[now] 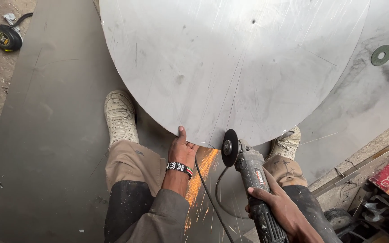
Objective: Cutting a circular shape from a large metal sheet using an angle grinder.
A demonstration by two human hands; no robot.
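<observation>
At the disc's edge [212,63], left hand [183,150] grips; right hand [278,209] clasps grinder [253,180].

Soft daylight, sharp picture, one bright spray of sparks

Even, diffuse light falls from above on the round metal sheet [230,63], which gives a pale sheen with no hard glare; shadows under its near edge are faint and soft. Just below that edge the orange sparks [199,180] streak with motion blur. Focus is crisp elsewhere, with slight wide-angle bending toward the corners.
</observation>
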